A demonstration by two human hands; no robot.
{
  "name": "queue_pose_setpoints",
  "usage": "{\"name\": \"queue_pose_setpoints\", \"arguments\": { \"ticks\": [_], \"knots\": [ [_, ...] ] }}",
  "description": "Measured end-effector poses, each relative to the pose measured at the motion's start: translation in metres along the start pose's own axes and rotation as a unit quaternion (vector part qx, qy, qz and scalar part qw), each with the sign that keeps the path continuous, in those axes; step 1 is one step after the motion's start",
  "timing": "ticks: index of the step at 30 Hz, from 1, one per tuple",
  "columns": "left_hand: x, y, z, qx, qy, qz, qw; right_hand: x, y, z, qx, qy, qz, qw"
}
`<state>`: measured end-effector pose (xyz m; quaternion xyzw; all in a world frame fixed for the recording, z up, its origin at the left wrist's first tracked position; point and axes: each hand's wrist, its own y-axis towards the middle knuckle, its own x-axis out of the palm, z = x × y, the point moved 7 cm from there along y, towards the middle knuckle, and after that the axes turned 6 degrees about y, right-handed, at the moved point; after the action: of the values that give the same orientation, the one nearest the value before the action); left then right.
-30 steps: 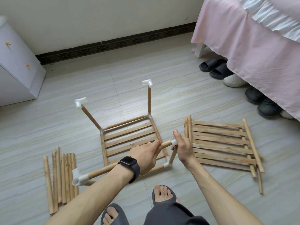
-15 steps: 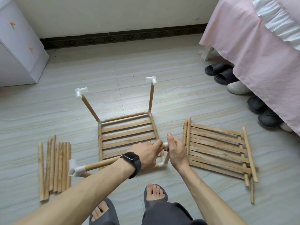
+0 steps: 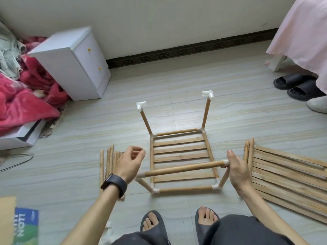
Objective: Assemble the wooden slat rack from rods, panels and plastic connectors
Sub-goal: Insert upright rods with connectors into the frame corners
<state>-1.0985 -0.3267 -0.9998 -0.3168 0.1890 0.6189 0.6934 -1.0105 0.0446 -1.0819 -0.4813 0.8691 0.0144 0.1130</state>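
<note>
The half-built rack (image 3: 180, 152) stands on the floor: a slatted wooden panel framed by rods and white plastic connectors, with two posts rising at the back, each capped by a white connector (image 3: 140, 105). A horizontal front rod (image 3: 184, 168) spans two raised front posts. My right hand (image 3: 236, 168) holds the white connector at that rod's right end. My left hand (image 3: 130, 163) hovers free to the left of the rack with loosely curled fingers, above a bundle of loose rods (image 3: 109, 163).
More slat panels (image 3: 283, 175) lie on the floor at the right. A white cabinet (image 3: 74, 62) and red blankets (image 3: 23, 96) sit at the left. Slippers and shoes (image 3: 299, 87) lie by the pink-covered bed (image 3: 304, 32). My feet (image 3: 178, 221) are just below the rack.
My left hand has let go of the front rod and moved left. The rod now sits level between both front connectors. The camera has swung left and back.
</note>
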Motion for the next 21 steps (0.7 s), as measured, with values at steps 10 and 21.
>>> {"name": "queue_pose_setpoints", "arguments": {
  "ticks": [10, 21],
  "knots": [
    [0.027, 0.000, -0.046, -0.077, -0.082, 0.064, 0.992, 0.001, -0.016, 0.002, 0.047, 0.042, -0.051, 0.997],
    [0.036, -0.007, -0.052, -0.072, -0.015, 0.048, 0.996, -0.008, -0.039, 0.038, 0.125, 0.040, -0.036, 0.991]
  ]
}}
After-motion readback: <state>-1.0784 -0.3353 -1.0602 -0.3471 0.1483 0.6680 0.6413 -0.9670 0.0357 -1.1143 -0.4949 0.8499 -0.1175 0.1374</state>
